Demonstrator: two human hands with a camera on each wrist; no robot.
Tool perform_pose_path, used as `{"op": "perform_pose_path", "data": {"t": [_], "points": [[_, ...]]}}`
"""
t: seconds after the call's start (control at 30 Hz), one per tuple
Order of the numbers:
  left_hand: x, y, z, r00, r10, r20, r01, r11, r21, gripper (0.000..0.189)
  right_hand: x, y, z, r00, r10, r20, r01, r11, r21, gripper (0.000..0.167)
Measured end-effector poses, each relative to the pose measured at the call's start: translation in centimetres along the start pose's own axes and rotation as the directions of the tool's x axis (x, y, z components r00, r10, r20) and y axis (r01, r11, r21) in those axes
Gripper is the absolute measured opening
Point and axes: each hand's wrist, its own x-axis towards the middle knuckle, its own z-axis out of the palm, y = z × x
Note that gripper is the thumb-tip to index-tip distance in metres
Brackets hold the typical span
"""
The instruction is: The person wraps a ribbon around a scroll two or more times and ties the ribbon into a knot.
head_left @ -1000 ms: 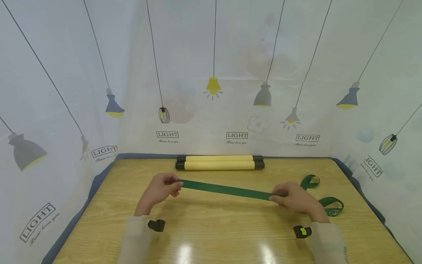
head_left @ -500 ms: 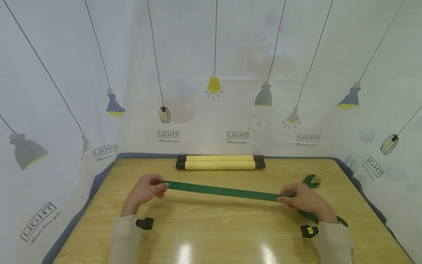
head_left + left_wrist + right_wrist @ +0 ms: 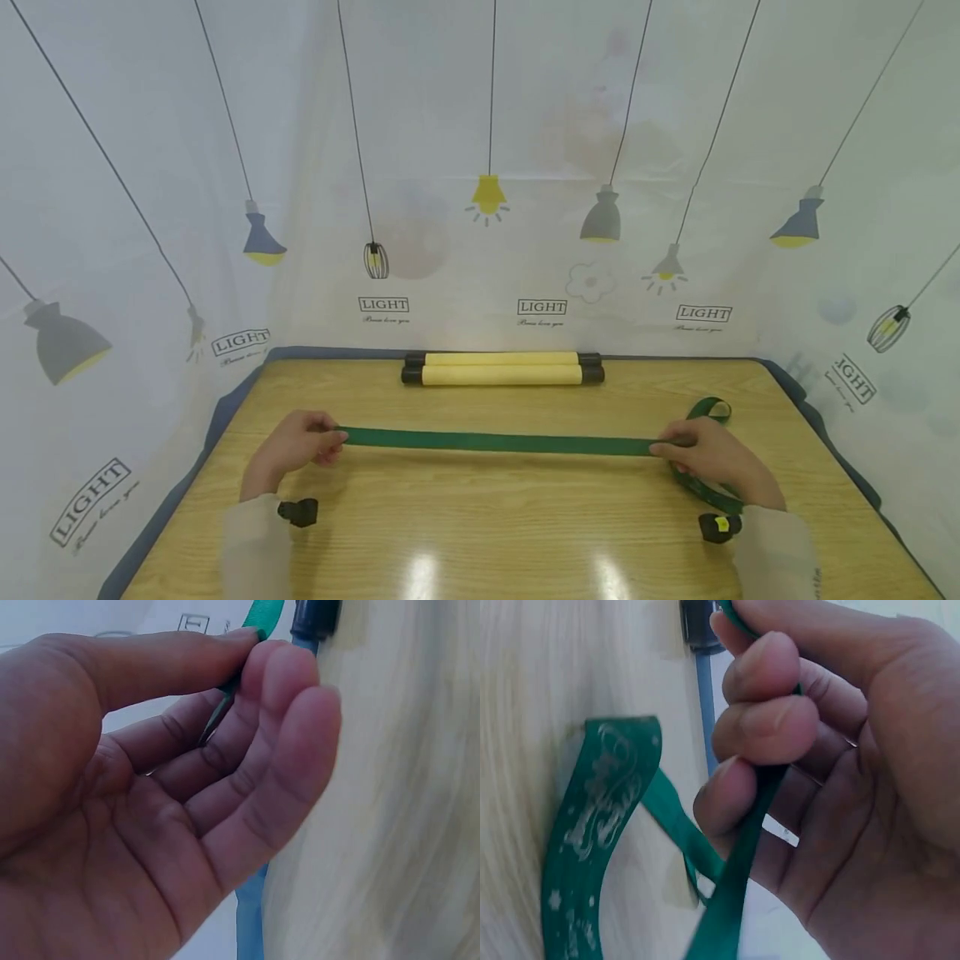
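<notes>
A green ribbon (image 3: 495, 442) runs nearly level and taut between my two hands, a little above the wooden table. At its left end my left hand (image 3: 300, 442) pinches it between thumb and fingers; the left wrist view shows the thumb (image 3: 180, 664) pressing it. My right hand (image 3: 708, 457) pinches it on the other side, and the ribbon carries on through the curled fingers. Beyond that hand the tail curls in loops on the table, partly hidden by the hand. In the right wrist view, the loose ribbon (image 3: 592, 817) bears silvery lettering and stars.
Two yellow rolls (image 3: 502, 375) with black ends lie side by side at the table's back edge. A white printed sheet (image 3: 450, 125) hangs behind and at both sides. Blue cloth (image 3: 217, 417) edges the wooden table (image 3: 495, 533).
My hands have moved apart, the left one farther left and slightly nearer, the right one to the right. A longer stretch of ribbon spans between them, and the tail's loops have shifted.
</notes>
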Motion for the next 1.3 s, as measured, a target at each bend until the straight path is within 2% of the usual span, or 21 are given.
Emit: {"op": "perform_pose_path", "data": {"t": [0.23,0.37,0.57,0.67,0.9,1.1,1.3], "points": [[-0.8,-1.6,-1.1,0.997,-0.081,-0.016,0.082,0.996,0.037,0.017,-0.2,1.7,-0.2,0.999,0.037,-0.008,-0.037,0.999,-0.022,0.031],[-1.1,-2.4,-1.7,0.989,-0.139,-0.04,0.141,0.988,0.066,0.017,-0.4,2.4,-0.5,0.998,0.067,0.007,-0.067,0.998,0.0,0.034],[-2.0,-3.7,-3.0,0.98,-0.186,-0.07,0.195,0.969,0.154,0.017,-0.7,2.9,-0.5,0.991,0.13,0.013,-0.13,0.991,0.031,0.037],[-2.3,-4.1,-3.4,0.973,-0.219,-0.075,0.228,0.963,0.143,0.017,-0.7,3.4,-0.3,0.991,0.133,0.0,-0.133,0.991,0.007,0.036],[-2.2,-4.4,-3.3,0.96,-0.269,-0.081,0.276,0.956,0.1,0.016,-0.9,3.9,-0.3,0.99,0.138,-0.027,-0.139,0.988,-0.063,0.032],[-2.1,-4.5,-3.0,0.944,-0.312,-0.105,0.322,0.943,0.086,0.013,-1.0,3.4,-0.4,0.988,0.153,-0.011,-0.153,0.987,-0.041,0.031],[-2.3,-3.8,-2.6,0.935,-0.333,-0.122,0.344,0.935,0.086,0.013,-0.9,3.3,-0.2,0.985,0.172,-0.01,-0.172,0.985,-0.029,0.027]]}}
